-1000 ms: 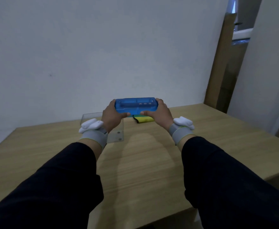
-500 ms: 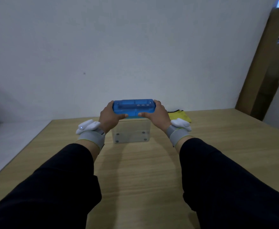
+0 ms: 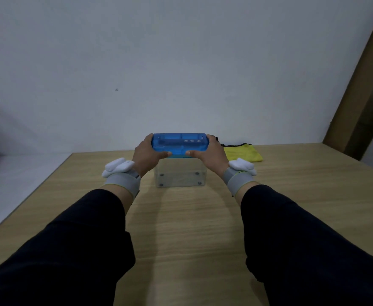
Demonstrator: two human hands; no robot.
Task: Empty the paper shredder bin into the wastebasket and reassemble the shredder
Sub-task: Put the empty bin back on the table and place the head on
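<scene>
Two hands grip the blue shredder head by its ends, left hand and right hand, holding it directly over the clear bin on the desk. Reassembly looks under way; next it needs squaring and pressing down evenly. A yellow pouch lies just right, out of the way

Both forearms, entering from the lower corners of the frame, wear dark navy long sleeves. Each wrist carries a grey elastic band with a thin yellow-green edge, topped by a white, rounded plastic device. The left hand and right hand are bare.
</scene>
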